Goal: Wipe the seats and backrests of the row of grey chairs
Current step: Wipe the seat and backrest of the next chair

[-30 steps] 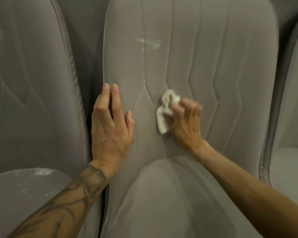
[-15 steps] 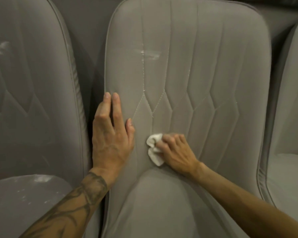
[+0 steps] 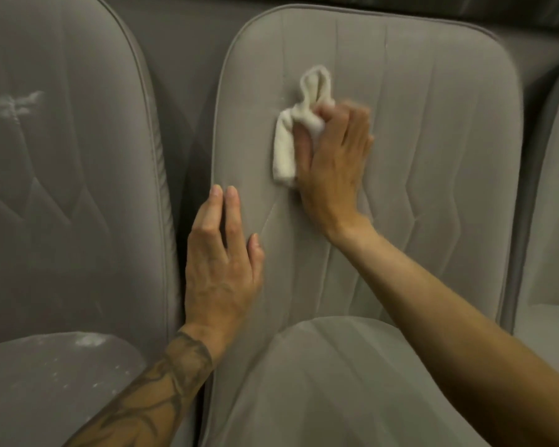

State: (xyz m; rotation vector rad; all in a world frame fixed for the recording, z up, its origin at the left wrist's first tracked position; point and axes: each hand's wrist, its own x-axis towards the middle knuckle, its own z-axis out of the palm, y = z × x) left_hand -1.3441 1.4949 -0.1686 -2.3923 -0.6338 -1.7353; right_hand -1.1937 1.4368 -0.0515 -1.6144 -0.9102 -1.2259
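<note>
The middle grey chair's quilted backrest [image 3: 433, 156] fills the view, with its seat [image 3: 320, 382] below. My right hand [image 3: 333, 166] holds a bunched white cloth [image 3: 286, 146] and presses it against the upper left part of this backrest; the fingertips are blurred. A loop of cloth sticks up above the fingers. My left hand [image 3: 221, 266] lies flat, fingers straight, on the backrest's left edge, lower down and apart from the cloth.
The left chair's backrest [image 3: 62, 188] carries a white smear near its top, and its seat [image 3: 46, 375] is speckled with white marks. Part of a third grey chair [image 3: 555, 221] shows at the right edge. A dark gap separates the left and middle chairs.
My right hand swept the cloth from low on the backrest up to its upper left part. The white smear there is no longer visible. My left hand stayed in place.
</note>
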